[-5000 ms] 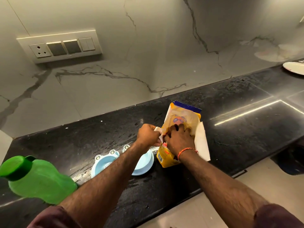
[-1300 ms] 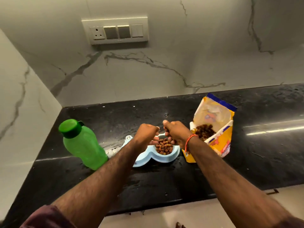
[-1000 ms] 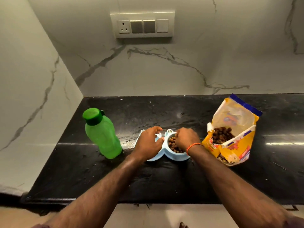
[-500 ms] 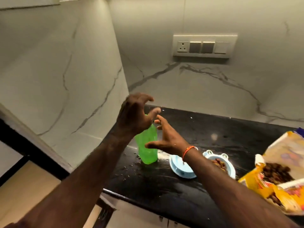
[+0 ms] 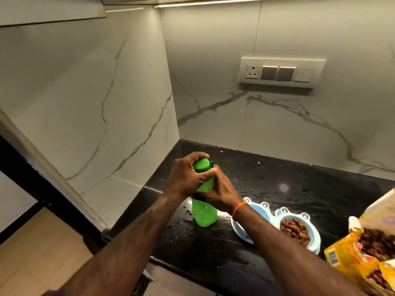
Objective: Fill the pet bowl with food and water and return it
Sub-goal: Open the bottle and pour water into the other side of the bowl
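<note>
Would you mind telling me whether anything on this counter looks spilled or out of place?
Water droplets lie scattered on the black counter around the base of the green bottle. Nothing else stands out.

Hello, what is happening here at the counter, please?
A person is working on a green plastic water bottle standing on the black stone counter. The left hand grips its green cap; the right hand holds its body. Beside it, the light blue double pet bowl has brown kibble in one side only. An open yellow food bag stands nearby.

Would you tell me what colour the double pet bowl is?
Pale blue plastic double pet bowl, clearest in the head view.
</note>
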